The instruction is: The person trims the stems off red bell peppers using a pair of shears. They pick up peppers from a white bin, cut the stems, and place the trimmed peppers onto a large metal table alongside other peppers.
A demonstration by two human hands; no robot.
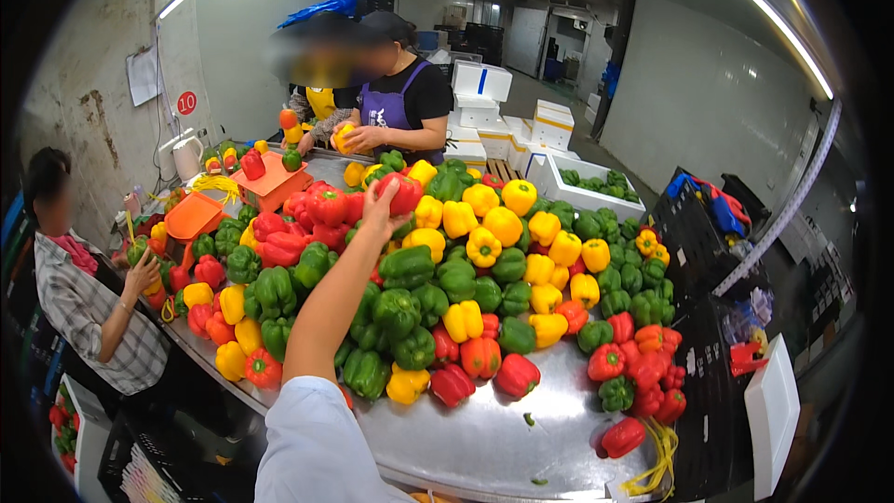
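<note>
My left arm reaches from the lower edge over a broad heap of bell peppers on a steel table (419, 442). The fingers of my left hand (377, 207) are closed round a red pepper (399, 194) at the back of the heap. Beside it lie more red peppers (328, 207), yellow peppers (458, 219) and green peppers (406, 267). Yellow cords (652, 475) lie near a red pepper at the front right. My right hand is not in view.
Two co-workers (400, 107) handle peppers across the table; another person (93, 317) stands left. Orange trays (194, 215) are at back left. White foam boxes (554, 126) are stacked behind. Black crates (698, 233) and an upright white foam piece (773, 410) border the right side.
</note>
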